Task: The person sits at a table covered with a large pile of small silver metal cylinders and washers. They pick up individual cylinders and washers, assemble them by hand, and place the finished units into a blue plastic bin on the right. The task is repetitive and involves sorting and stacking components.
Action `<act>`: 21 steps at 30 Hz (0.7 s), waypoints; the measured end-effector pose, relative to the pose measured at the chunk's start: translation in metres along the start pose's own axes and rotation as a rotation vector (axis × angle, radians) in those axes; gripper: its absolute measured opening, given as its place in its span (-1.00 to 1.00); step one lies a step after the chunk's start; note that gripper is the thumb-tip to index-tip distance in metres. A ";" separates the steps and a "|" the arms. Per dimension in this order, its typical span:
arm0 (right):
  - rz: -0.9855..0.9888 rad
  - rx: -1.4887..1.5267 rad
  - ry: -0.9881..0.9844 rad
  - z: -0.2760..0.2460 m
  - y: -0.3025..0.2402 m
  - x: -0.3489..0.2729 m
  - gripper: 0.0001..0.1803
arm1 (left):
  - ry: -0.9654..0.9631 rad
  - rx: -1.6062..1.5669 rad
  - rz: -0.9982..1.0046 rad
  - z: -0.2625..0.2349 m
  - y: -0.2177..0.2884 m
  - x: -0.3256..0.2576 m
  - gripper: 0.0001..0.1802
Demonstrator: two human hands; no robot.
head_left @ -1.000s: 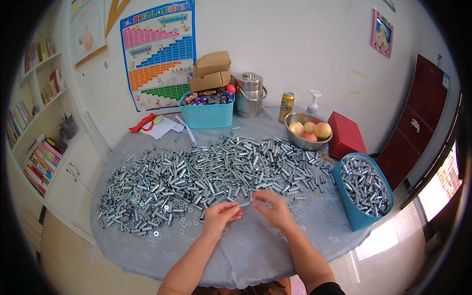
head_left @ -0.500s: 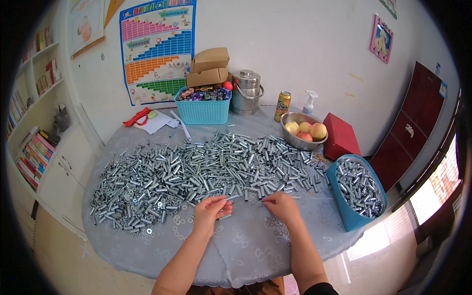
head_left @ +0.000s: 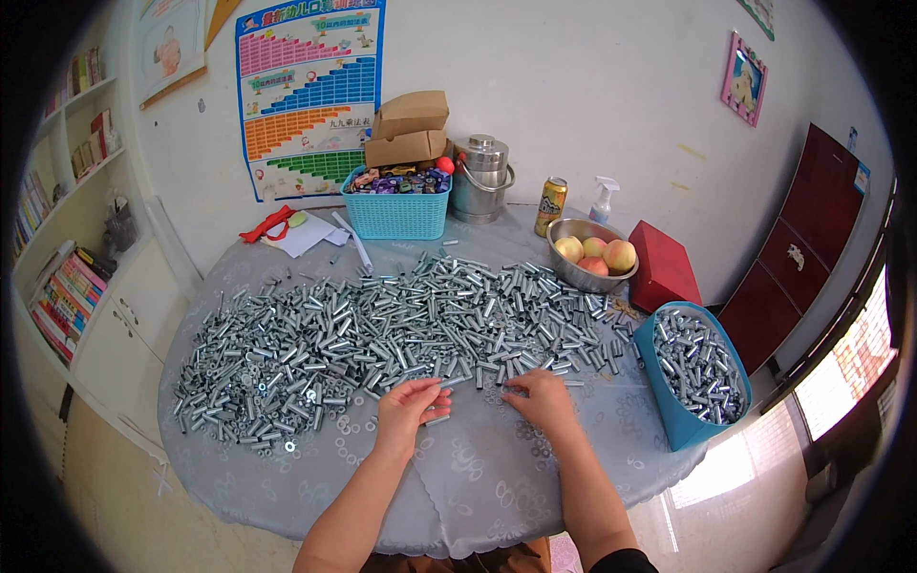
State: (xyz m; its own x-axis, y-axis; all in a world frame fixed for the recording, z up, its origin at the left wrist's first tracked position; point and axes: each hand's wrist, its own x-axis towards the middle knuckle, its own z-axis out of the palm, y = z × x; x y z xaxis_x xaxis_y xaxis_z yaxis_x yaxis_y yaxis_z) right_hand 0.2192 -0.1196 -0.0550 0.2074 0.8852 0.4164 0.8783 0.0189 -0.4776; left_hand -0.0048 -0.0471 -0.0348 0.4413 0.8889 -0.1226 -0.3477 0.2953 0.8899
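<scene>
Both hands rest on the round desk at the near edge of a wide heap of silver metal sleeves: the left hand has its fingers curled loosely over a single sleeve lying just beside the heap, though whether they pinch it I cannot tell. The right hand lies flat, fingers together, its tips touching the heap's edge. To the right stands a blue bin of more sleeves; behind the heap sit a steel bowl of peaches and a turquoise basket.
</scene>
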 end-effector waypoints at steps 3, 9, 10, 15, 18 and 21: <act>0.031 -0.031 -0.008 0.000 -0.006 0.000 -0.76 | 0.008 0.000 -0.011 0.001 0.000 -0.001 -0.80; 0.120 0.134 -0.036 0.003 -0.001 0.000 -0.78 | 0.009 0.009 -0.018 0.001 -0.001 0.000 -0.81; 0.119 0.123 -0.054 0.004 0.000 0.001 -0.78 | 0.008 0.009 -0.020 0.000 -0.002 0.001 -0.81; 0.108 0.088 -0.047 0.004 -0.002 0.000 -0.78 | 0.000 0.007 -0.018 -0.001 -0.006 0.002 -0.82; 0.091 0.089 -0.012 0.008 -0.001 0.001 -0.78 | 0.001 0.006 -0.016 0.000 -0.006 0.001 -0.82; 0.088 0.047 -0.043 0.005 -0.004 0.002 -0.78 | -0.003 0.004 -0.019 0.001 -0.006 0.001 -0.82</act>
State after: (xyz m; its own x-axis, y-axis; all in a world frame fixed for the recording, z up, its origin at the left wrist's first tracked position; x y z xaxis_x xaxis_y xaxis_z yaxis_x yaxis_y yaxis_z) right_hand 0.2137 -0.1155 -0.0560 0.2633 0.9034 0.3384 0.8363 -0.0389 -0.5469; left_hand -0.0017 -0.0486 -0.0399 0.4499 0.8823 -0.1381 -0.3362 0.3105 0.8891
